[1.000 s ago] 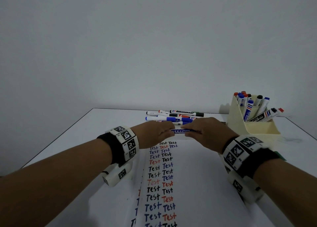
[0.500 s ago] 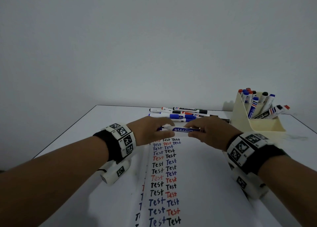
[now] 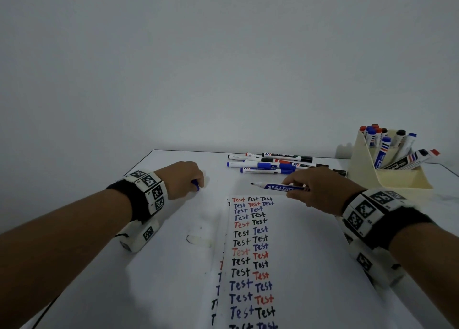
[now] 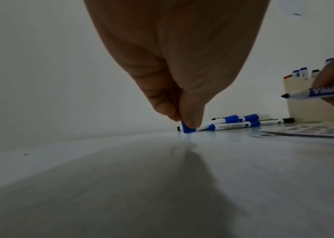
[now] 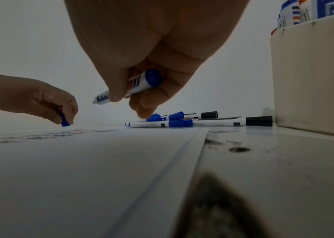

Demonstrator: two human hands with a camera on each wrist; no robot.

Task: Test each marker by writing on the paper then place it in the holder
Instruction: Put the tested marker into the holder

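My right hand (image 3: 296, 188) grips an uncapped blue marker (image 3: 278, 187) (image 4: 312, 93) (image 5: 135, 86), its bare tip pointing left just above the top of the paper (image 3: 310, 254). The paper carries rows of "Test" in red, blue and black. My left hand (image 3: 192, 182) (image 5: 64, 119) has swung out to the left and pinches the blue cap (image 3: 195, 185) (image 4: 187, 128) (image 5: 65, 121), which touches the table. Several capped markers (image 3: 270, 163) (image 5: 162, 123) lie behind the paper. The cream holder (image 3: 397, 179) (image 5: 312, 75) stands at the back right with several markers in it.
The white table (image 3: 173, 266) ends at a grey wall close behind the loose markers. Its left edge runs diagonally past my left forearm. The holder sits right beside my right wrist. Faint smudges mark the table left of the paper.
The two hands, which held the marker together, have pulled apart. The cap came off and went left with my left hand down to the table; the right hand keeps the marker body.
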